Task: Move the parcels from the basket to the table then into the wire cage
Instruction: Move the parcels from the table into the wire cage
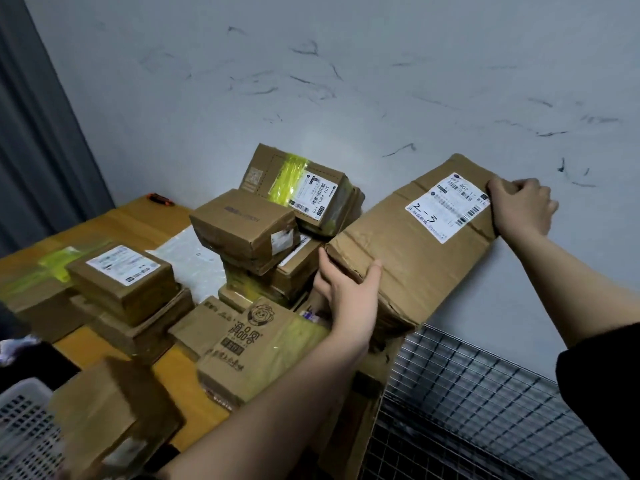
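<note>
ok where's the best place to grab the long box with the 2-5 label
Grip the long box at its two short ends, one hand from each side. It is long, wide and crumpled, so end grips steady it. The left hand already holds the near end and the right hand the far end.

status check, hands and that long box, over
Left hand and right hand grip opposite ends of the long cardboard parcel. Parcel tilted above the wire cage. More parcels stacked on the table alongside.
</note>
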The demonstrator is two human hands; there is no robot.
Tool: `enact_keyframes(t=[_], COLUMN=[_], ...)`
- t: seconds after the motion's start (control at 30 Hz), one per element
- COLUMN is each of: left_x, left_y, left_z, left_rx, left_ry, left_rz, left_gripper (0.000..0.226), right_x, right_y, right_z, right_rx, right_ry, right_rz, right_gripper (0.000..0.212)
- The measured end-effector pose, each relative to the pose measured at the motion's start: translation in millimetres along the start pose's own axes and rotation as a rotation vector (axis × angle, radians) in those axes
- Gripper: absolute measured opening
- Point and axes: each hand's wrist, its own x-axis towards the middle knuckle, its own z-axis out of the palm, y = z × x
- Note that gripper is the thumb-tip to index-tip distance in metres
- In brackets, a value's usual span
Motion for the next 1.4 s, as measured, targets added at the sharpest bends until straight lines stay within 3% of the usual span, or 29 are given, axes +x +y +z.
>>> enact_keyframes(t=[0.23,0.7,0.97,1.2,1.4], left_x=[-25.7,-48.7,-63.2,-68.3,-49.0], left_y=[0.6,-41.0,-77.2,-99.1,-128.4], left_z=[49.2,133.1,151.8,151.6,153.0], left_rx=[0.054,0.097,0.237,0.284,0.332], left_ry=[-0.110,-0.354,-0.470,-0.505,-0.467], left_rz=[0.066,-0.015,-0.158,-0.237,-0.286], left_gripper=[0.094,0.088,0.130,0.121,0.088], right_x=[1.8,-47.3,-87.9,-118.0,-135.8], right_y=[51.0,188.5,244.9,272.4,288.2], right_z=[-74.6,-164.4,-187.0,-182.4,-160.3], right_rx=[-0.007,0.061,0.056,0.014,-0.044], right_ry=[0.116,0.198,0.164,0.139,0.094], right_rz=[0.117,0.490,0.608,0.690,0.767], right_gripper=[0.060,0.070,0.077,0.075,0.083])
